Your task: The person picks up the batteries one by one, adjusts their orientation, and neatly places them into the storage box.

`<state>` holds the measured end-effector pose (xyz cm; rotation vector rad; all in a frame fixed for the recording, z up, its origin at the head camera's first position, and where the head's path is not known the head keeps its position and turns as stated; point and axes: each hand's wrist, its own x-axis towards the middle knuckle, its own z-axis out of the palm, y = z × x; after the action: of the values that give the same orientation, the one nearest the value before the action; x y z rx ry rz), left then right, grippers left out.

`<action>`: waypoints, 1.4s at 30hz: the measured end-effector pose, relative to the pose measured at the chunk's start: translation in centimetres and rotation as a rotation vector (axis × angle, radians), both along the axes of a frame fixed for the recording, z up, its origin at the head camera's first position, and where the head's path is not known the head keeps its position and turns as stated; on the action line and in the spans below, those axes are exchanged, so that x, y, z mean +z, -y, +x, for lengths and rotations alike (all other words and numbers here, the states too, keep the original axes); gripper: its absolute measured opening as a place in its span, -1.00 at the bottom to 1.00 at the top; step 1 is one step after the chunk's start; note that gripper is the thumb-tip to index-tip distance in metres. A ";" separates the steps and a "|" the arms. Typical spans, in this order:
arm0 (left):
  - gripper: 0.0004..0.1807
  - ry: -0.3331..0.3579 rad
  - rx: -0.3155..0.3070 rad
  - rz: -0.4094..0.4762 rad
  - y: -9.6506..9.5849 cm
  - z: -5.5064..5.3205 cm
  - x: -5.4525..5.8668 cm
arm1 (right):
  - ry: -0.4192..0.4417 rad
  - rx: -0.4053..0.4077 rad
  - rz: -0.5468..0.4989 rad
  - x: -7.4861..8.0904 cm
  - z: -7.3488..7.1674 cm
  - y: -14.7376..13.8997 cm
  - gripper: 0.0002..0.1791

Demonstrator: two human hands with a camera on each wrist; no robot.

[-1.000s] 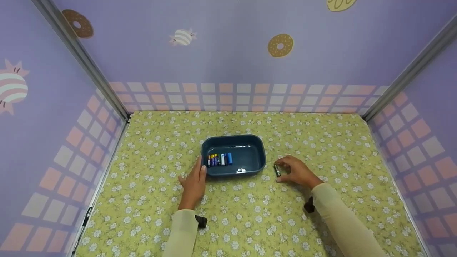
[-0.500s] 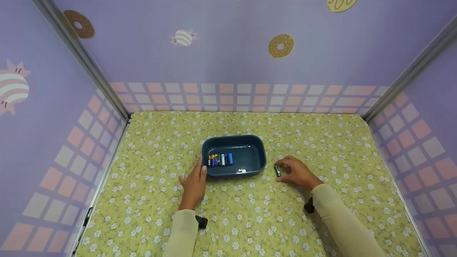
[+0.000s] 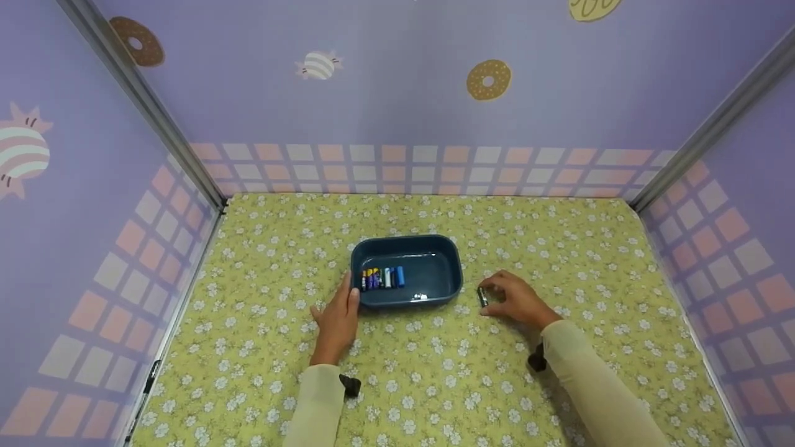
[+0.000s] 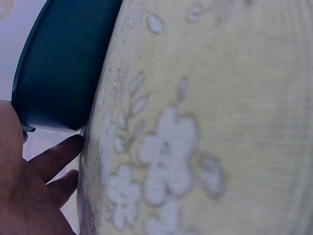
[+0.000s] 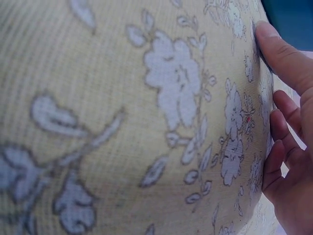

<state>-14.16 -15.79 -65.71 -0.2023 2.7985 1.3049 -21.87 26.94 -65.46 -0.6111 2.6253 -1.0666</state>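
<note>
A dark teal plastic basin [image 3: 435,273] stands on the table in the head view. Several batteries [image 3: 388,277] lie side by side in a row at its left end, with yellow, purple, white and blue casings. My left hand [image 3: 337,318] holds the basin's near left corner, thumb at the rim and index finger along the outer wall. To the right of the basin, my right hand [image 3: 515,301] pinches a small dark battery [image 3: 483,297] by its ends between thumb and index finger, low over the cloth. The right wrist view does not show this battery.
A yellow cloth with white flowers [image 3: 410,385] covers the table. Purple walls [image 3: 397,112] with printed sweets and checks enclose the back and both sides. A small black object [image 3: 152,376] sits at the table's left edge.
</note>
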 end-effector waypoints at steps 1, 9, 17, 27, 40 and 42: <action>-0.27 -0.001 -0.001 0.000 0.0 0.0 0.0 | 0.005 -0.003 -0.004 0.0 0.0 0.0 -0.43; -0.27 -0.022 0.002 -0.007 -0.1 0.1 0.1 | 0.022 -0.006 -0.042 0.2 0.0 -0.2 -0.43; -0.25 -0.029 -0.009 -0.005 0.1 0.0 -0.1 | -0.008 -0.047 -0.054 0.4 -0.4 -0.2 -0.44; -0.27 -0.023 -0.007 -0.008 0.0 0.0 0.0 | -0.010 -0.104 -0.090 1.8 -0.8 0.7 -0.43; -0.26 -0.010 -0.015 -0.008 0.1 0.1 0.1 | -0.136 -0.074 -0.080 5.1 -2.5 3.2 -0.38; -0.25 -0.006 -0.016 -0.009 0.1 0.0 0.1 | -0.150 -0.066 -0.086 5.5 -2.9 3.8 -0.37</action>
<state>-14.11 -15.90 -65.65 -0.1764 2.8055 1.2925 -24.72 23.18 -59.98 -0.6504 2.7566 -1.2019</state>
